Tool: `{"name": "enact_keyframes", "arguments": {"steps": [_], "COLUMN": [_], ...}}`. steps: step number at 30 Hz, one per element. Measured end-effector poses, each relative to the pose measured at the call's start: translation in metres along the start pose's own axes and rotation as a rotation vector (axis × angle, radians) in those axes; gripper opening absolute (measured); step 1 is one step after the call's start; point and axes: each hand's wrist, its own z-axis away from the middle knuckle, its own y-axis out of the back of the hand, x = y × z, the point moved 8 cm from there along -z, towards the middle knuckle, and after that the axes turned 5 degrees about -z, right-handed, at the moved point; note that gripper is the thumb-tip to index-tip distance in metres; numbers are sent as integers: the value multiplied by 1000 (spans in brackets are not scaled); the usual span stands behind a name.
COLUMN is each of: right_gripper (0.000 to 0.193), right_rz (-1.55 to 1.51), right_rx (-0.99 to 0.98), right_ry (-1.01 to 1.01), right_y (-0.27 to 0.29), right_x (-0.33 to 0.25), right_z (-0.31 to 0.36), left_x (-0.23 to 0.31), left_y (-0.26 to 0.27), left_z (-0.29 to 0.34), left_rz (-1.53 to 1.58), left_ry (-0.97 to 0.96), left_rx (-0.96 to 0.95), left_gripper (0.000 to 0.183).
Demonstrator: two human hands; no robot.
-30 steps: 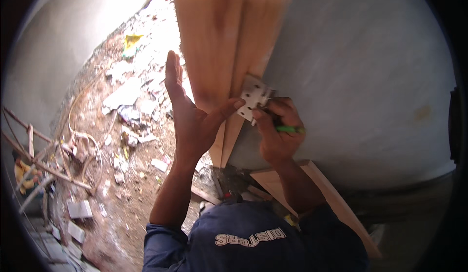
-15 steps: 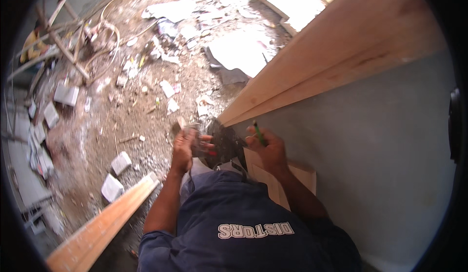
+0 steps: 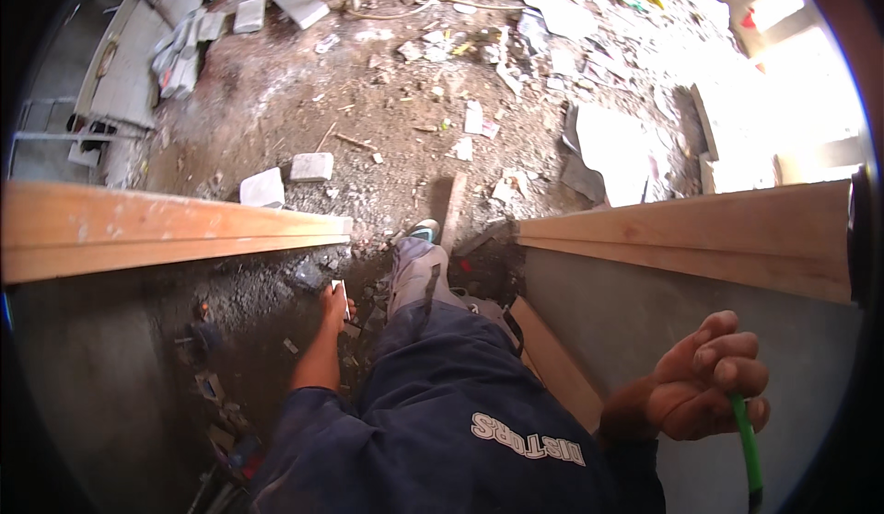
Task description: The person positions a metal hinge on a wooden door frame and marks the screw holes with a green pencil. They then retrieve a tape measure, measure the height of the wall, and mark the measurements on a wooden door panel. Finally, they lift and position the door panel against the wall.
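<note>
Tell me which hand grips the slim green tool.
The right hand, before the grey wall, grips the green tool; the left hand holds a thin pale piece.

The hinge [image 3: 343, 299] is a small, flat, pale metal piece gripped in the left hand [image 3: 334, 305], its long side running nearly up and down the view; its finer details are too small to tell. The pencil [image 3: 748, 450], slim and bright green with a dark lower end, slants slightly rightward down from the right hand's [image 3: 707, 381] fingers, its upper end hidden there.
</note>
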Motion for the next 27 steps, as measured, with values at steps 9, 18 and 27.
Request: {"name": "enact_keyframes", "arguments": {"steps": [9, 18, 27], "right_gripper": [20, 13, 9], "right_rz": [-106, -27, -79], "right_rx": [-29, 149, 283], "right_ry": [-449, -990, -1074], "right_y": [-2, -28, -114], "right_x": [133, 129, 118], "right_z": [22, 154, 224], "left_x": [-83, -22, 46], "left_y": [70, 52, 74], "left_z": [29, 4, -29], "left_rz": [534, 75, -274], "left_ry": [91, -22, -274], "left_rx": [148, -7, -287], "left_gripper": [51, 48, 45]}}
